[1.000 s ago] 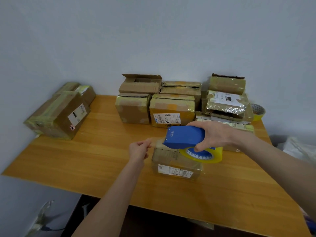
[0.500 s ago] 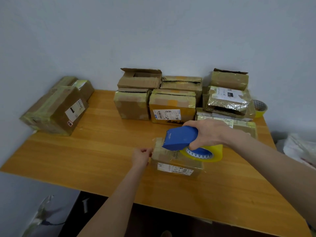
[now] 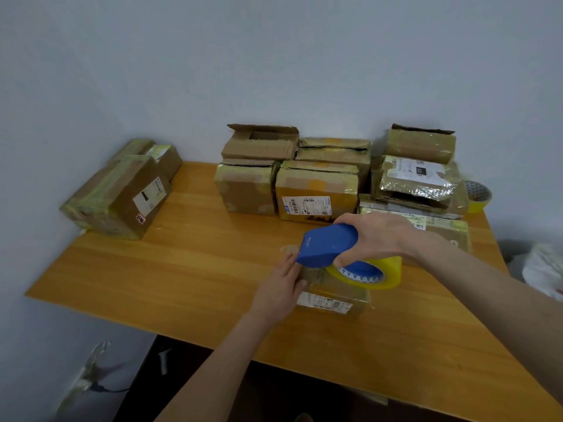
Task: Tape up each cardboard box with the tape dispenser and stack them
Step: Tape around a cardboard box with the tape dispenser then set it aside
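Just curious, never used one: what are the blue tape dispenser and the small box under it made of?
Tape dispenser: probably plastic, with a smooth, matte blue moulded shell. Small box: brown cardboard, shiny in places, seemingly from clear tape over it.

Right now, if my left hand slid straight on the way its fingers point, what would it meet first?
Likely the blue tape dispenser, right beyond your left hand; depth is unclear.
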The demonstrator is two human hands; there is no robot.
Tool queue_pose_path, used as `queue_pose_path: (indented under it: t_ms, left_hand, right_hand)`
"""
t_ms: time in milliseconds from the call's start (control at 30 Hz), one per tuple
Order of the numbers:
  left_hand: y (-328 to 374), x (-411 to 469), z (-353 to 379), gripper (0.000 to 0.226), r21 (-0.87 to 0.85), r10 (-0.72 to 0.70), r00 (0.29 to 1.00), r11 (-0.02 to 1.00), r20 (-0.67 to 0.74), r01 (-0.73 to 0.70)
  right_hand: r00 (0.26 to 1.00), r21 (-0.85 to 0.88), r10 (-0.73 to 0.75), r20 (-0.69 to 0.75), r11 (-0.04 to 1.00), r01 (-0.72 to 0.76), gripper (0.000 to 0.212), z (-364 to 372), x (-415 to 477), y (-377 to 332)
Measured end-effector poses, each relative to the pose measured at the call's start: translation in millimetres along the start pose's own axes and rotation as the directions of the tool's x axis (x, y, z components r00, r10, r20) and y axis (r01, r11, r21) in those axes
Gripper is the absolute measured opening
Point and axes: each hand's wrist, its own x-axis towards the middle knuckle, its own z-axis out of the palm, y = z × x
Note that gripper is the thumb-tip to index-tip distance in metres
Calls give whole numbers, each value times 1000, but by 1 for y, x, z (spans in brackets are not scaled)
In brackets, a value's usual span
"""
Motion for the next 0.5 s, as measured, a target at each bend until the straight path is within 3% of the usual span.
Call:
queue_pose_path:
  t_ms: [200, 333, 500]
  left_hand:
    - [-10, 3, 4, 56, 152, 12, 999, 988, 51, -19]
    - [-16, 5, 2, 57, 215, -13, 994, 976, 105, -10]
    - [-16, 6, -3, 57, 262, -29, 988, 965, 154, -12]
  right_hand:
    - [999, 5, -19, -41, 1000, 19, 76, 1, -5, 6]
    - [999, 88, -35, -4, 995, 35, 75, 0, -11, 16]
    - [996, 51, -5, 91, 999, 0, 67, -4, -26, 46]
